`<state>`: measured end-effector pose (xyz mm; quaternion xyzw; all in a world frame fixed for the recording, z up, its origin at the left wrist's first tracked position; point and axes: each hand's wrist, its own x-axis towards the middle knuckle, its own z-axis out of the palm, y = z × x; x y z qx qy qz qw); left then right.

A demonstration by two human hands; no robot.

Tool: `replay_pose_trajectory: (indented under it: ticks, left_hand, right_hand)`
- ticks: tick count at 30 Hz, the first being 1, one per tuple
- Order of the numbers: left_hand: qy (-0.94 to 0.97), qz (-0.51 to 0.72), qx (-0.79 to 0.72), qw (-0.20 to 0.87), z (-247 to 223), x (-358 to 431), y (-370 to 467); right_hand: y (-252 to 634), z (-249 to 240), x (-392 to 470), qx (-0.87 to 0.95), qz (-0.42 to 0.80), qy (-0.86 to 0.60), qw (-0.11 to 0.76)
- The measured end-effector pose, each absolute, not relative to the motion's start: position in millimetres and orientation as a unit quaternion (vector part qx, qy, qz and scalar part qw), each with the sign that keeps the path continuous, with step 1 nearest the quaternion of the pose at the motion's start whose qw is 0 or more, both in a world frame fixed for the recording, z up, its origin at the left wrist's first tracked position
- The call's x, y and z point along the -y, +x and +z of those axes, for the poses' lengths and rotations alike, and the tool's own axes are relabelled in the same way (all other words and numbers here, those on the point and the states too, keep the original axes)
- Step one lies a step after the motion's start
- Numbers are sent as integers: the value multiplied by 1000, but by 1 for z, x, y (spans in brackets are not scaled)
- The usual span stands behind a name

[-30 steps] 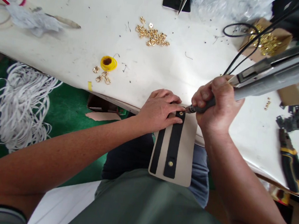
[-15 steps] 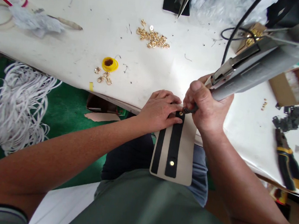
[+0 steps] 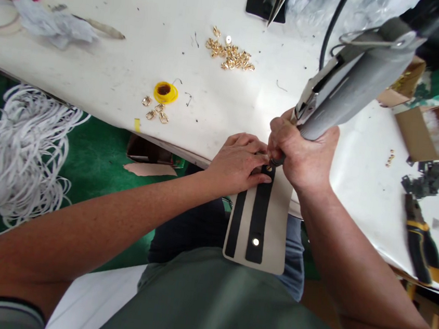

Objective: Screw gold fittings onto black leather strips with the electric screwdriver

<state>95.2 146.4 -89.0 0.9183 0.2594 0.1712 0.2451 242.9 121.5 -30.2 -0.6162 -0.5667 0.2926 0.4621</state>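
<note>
A beige panel (image 3: 275, 228) with two black straps hangs over the near edge of the white table (image 3: 144, 57). My left hand (image 3: 237, 161) presses flat on its top end, fingers beside a gold screw at the top of the wider strap (image 3: 260, 216). My right hand (image 3: 303, 152) grips a grey electric screwdriver (image 3: 350, 79), its tip on that screw. A second gold stud (image 3: 256, 241) sits near the strap's lower end.
Gold fittings lie in a pile (image 3: 231, 56), with more beside a yellow reel (image 3: 165, 92). Cardboard boxes (image 3: 435, 129), pliers (image 3: 423, 243) and black parts (image 3: 425, 181) are at the right. White cords (image 3: 24, 154) heap on the green floor at the left.
My right hand has swung the screwdriver from lying nearly level to standing more upright, and its tip has stayed at the top screw. My left hand stays on the panel.
</note>
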Motion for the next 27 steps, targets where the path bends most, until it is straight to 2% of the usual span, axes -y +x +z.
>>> replay_pose_trajectory:
  ticks: [3, 10, 16, 19, 21, 24, 27]
  left_hand:
    - [918, 172, -259, 247, -90, -146, 95]
    - [921, 172, -256, 237, -90, -146, 94]
    - [916, 189, -250, 249, -88, -145, 93]
    - [913, 192, -255, 253, -88, -145, 93]
    - [913, 187, -262, 250, -88, -145, 94]
    - [915, 179, -270, 239, -87, -144, 94]
    - [915, 178, -280, 231, -86, -144, 95]
  right_hand:
    - [238, -26, -121, 519, 274, -635, 502]
    - [240, -24, -122, 518, 332, -606, 504]
    - [257, -17, -111, 415, 357, -524, 653]
    - [279, -7, -98, 381, 309, -555, 672]
    - [300, -5, -88, 391, 253, -647, 603]
    - [332, -16, -73, 445, 165, -800, 367]
    - [351, -35, -64, 488, 107, -849, 169]
